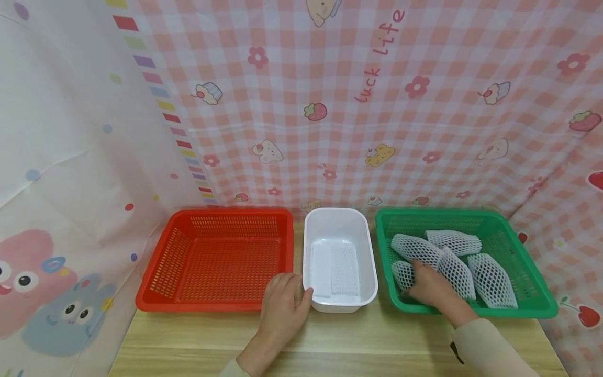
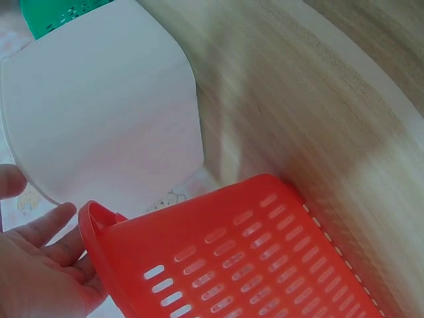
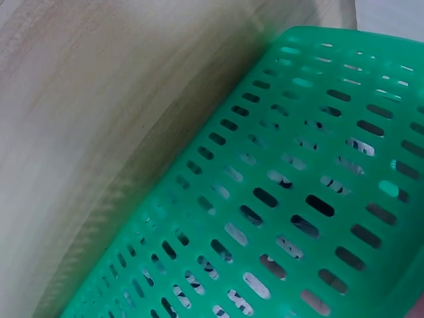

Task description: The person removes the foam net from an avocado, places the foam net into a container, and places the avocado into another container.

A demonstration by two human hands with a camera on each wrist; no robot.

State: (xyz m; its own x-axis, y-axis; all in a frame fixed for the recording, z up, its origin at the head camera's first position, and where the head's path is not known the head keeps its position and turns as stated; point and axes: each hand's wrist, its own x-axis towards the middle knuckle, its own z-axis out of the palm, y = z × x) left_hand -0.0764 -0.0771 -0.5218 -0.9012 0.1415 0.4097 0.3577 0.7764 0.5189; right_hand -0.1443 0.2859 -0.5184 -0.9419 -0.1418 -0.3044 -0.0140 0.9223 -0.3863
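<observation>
My right hand reaches into the green basket, at its front left. Its thumb and fingers pinch a white foam net sleeve; the fingertips are partly hidden. Several more foam net sleeves lie beside it, and whether anything is inside them I cannot tell. My left hand rests between the red basket and the white tub. In the left wrist view its fingers are loosely extended by the red basket's rim, and the thumb is at the tub's rim.
The three containers stand in a row on a wood-grain table, the white tub in the middle. Behind them hangs a pink checked cloth, with a pale printed cloth at the left. The right wrist view shows mostly the green basket's slotted wall.
</observation>
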